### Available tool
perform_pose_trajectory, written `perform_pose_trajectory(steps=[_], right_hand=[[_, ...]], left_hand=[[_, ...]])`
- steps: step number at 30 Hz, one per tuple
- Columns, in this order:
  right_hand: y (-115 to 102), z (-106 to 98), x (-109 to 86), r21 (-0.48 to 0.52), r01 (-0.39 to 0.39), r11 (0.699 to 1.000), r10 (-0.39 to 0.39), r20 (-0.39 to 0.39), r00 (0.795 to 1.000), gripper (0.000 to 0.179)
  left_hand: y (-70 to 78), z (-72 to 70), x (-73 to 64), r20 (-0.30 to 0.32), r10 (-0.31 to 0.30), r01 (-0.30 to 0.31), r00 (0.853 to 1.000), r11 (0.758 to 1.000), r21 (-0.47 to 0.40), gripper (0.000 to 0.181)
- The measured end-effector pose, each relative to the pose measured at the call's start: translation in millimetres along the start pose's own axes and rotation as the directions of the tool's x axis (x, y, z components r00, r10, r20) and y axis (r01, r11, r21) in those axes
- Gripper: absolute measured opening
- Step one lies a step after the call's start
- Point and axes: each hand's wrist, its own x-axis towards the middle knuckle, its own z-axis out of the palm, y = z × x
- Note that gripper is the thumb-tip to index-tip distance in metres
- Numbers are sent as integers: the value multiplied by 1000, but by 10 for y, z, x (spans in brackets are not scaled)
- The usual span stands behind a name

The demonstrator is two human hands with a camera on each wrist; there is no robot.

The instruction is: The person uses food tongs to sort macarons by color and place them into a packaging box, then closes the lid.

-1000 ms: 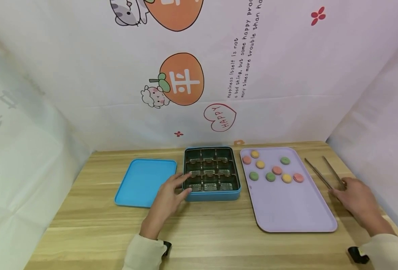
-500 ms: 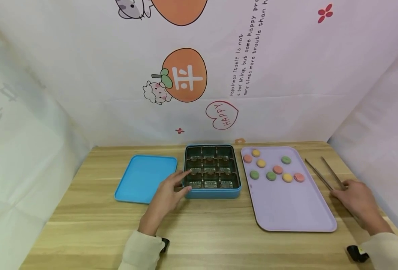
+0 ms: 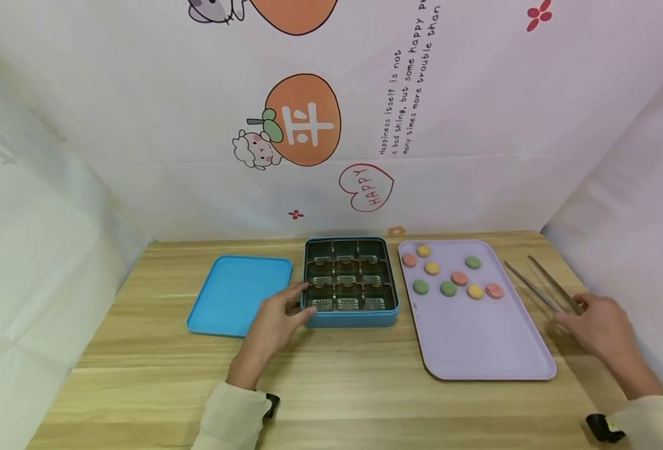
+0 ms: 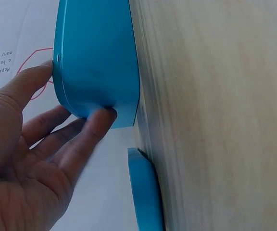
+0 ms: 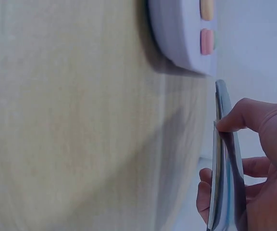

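My left hand [image 3: 272, 319] holds the near left corner of a blue tin box [image 3: 352, 319], thumb at the front rim and fingers along the side. A dark plastic insert [image 3: 348, 262] divided into square compartments fills the box, with nothing in them. In the left wrist view the thumb and fingertips straddle the box's blue wall [image 4: 100, 57]. Off to the right, my right hand [image 3: 601, 325] grips metal tongs [image 3: 556, 284], their two arms spread and pointing away from me. The right wrist view has the tongs [image 5: 229, 159] held between thumb and fingers, raised over the wood.
Between the box and the tongs lies a lilac tray [image 3: 488, 344] with several pink, yellow and green macarons [image 3: 458, 279] toward its far half. A blue lid [image 3: 241, 294] rests left of the box. Printed white cloth [image 3: 196, 125] closes off the back and sides of the wooden table [image 3: 331, 387].
The tongs have risen slightly in my right hand, and their tips have drawn a little closer together. My left hand stays at the tin box. The head view has shifted slightly.
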Motion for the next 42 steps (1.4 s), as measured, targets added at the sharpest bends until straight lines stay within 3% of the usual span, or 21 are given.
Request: perform_pose_trajectory(steps=[9,19,32,42], right_hand=[[-223,-160,-147,-11,4,1000,-4,7,1000,55],[-310,-212,-276,-40,90,995,-89,10,996,57],[-304,-121,-362,-91,241,966,-243,-14,970,44],[-316,-43,-382,-86,260,962,-262,-5,965,40]], left_hand=[[12,3,12,-23,-11,11,1000,1000,-18,61],[16,1,22,-13,-23,23,1000,1000,-18,60],[8,9,16,-21,-11,11,1000,1000,-16,59],[18,8,18,-18,-24,23,1000,999,-39,61]])
